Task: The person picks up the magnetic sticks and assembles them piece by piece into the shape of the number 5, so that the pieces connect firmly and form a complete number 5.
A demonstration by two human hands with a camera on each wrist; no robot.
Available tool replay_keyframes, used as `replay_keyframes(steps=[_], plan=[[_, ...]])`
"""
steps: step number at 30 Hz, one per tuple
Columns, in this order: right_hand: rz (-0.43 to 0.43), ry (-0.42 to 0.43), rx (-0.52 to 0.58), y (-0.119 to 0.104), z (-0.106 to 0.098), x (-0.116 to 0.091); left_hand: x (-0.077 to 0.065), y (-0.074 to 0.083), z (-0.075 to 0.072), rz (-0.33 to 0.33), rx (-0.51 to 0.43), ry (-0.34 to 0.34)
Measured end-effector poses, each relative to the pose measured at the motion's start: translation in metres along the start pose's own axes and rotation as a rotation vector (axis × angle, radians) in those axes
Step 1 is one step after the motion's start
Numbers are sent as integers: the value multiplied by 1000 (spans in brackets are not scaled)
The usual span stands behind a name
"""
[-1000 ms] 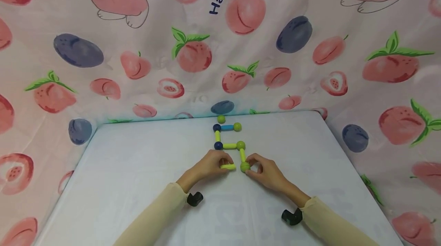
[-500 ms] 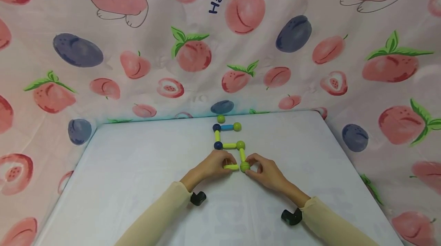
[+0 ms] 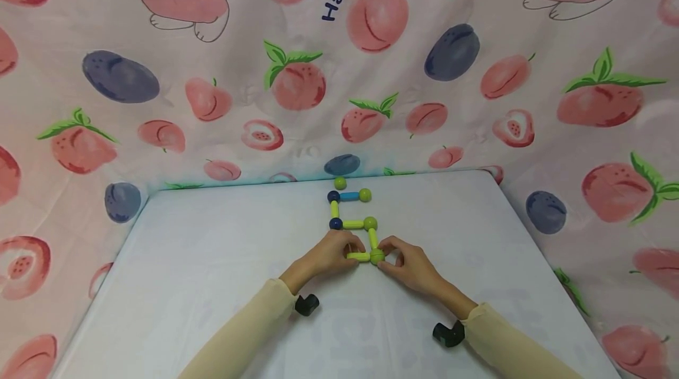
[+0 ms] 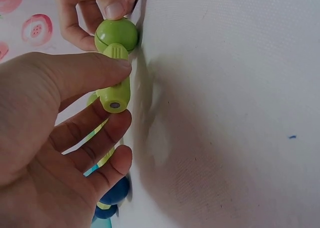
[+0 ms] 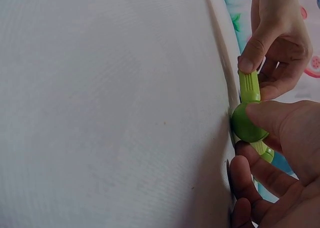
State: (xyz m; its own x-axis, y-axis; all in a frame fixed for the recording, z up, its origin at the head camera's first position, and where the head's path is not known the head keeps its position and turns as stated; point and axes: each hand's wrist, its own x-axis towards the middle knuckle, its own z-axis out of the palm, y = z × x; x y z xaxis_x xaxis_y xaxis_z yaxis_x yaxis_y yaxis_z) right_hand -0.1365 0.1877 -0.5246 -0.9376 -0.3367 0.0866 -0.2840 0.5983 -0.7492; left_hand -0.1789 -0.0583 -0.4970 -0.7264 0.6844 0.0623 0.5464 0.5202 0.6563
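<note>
My left hand [image 3: 331, 253] pinches a yellow-green magnetic rod [image 4: 116, 90] between thumb and fingers. The far end of that rod touches a green ball [image 5: 248, 123], which my right hand [image 3: 414, 264] holds between thumb and fingertips. From this ball another yellow-green rod [image 3: 373, 239] leads back to a second green ball [image 3: 370, 223]. A sideways rod [image 3: 353, 224] joins that one to a dark blue ball [image 3: 336, 224]. Farther back, an upright yellow-green rod [image 3: 335, 210], another dark blue ball [image 3: 333, 196], a blue rod [image 3: 349, 196] and a green ball [image 3: 365, 194] continue the chain.
A loose green ball [image 3: 340, 183] lies near the back edge of the white table [image 3: 212, 237]. Behind and beside the table hangs a fruit-print cloth [image 3: 239, 72]. Black wrist cameras sit at both cuffs.
My left hand has moved a little to the right with its rod, closing the gap to the green ball. The right hand has stayed in place on the ball.
</note>
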Motion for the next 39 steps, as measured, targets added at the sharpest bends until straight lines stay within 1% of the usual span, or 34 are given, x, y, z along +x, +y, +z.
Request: replay_keyframes(steps=[10, 14, 17, 22, 25, 27, 29, 33, 36, 39], plan=[[3, 2, -2, 1, 1, 0, 0, -1, -4, -21, -21, -20], [16, -6, -6, 0, 0, 0, 0, 0, -12, -9, 2, -23], [18, -8, -12, -1, 0, 0, 1, 0, -21, 7, 27, -4], [-18, 7, -9, 0, 0, -1, 4, -1, -36, 21, 34, 60], [-35, 12, -6, 0, 0, -1, 7, -3, -45, 11, 62, 108], [-37, 11, -7, 1, 1, -1, 10, -5, -49, -6, 90, 139], [-33, 7, -11, 1, 0, -1, 15, -9, -52, -37, 127, 174], [-36, 9, -4, 2, 1, -2, 24, -22, -56, -66, 171, 254], [-47, 20, 8, 2, 1, -3, 31, -30, -59, -91, 174, 301], [-50, 27, 17, 2, 1, -3, 38, -35, -62, -152, 175, 323]])
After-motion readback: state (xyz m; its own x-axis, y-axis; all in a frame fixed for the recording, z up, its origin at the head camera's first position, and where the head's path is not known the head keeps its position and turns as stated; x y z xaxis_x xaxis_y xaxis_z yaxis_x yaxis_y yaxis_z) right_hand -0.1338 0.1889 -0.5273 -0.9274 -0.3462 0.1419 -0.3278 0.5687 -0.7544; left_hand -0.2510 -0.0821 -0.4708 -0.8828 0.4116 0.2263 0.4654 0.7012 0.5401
